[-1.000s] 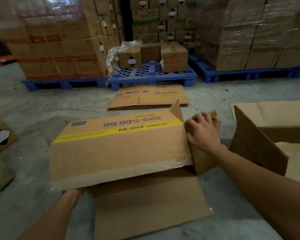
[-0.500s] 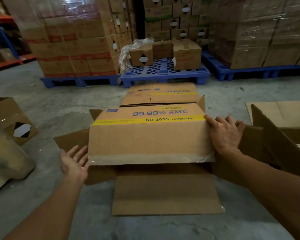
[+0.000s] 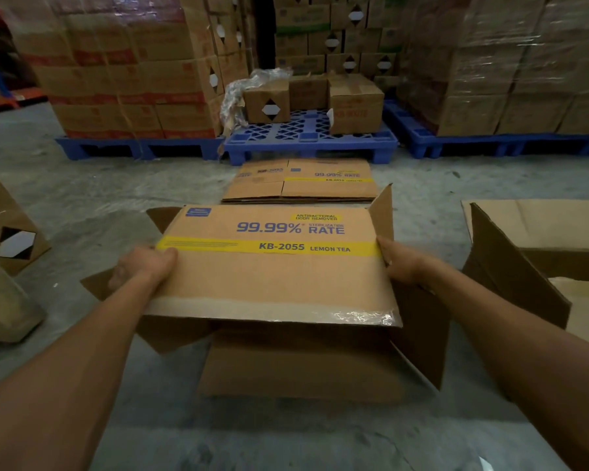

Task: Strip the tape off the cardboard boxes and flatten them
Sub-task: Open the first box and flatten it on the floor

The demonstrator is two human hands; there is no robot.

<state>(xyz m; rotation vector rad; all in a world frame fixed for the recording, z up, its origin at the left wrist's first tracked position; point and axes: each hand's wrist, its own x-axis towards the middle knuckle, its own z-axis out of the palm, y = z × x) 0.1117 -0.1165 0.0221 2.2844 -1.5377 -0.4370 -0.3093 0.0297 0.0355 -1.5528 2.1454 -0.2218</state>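
A brown cardboard box (image 3: 269, 277) with a yellow stripe and blue "99.99% RATE" print lies on its side on the concrete floor before me, its flaps spread open. A strip of clear tape (image 3: 361, 316) still clings along its near edge. My left hand (image 3: 143, 266) grips the box's left edge, fingers curled over it. My right hand (image 3: 400, 263) holds the right edge, fingers partly hidden behind the panel. A stack of flattened boxes (image 3: 300, 183) of the same print lies just beyond.
An open brown box (image 3: 510, 266) stands at the right. Another box with a diamond label (image 3: 11, 232) sits at the left. Blue pallets (image 3: 306, 141) loaded with wrapped cartons line the back.
My left hand came from under the box, then closed on its left edge. My right hand shifted from the side flap to the right edge. The box now sits squarely before me.
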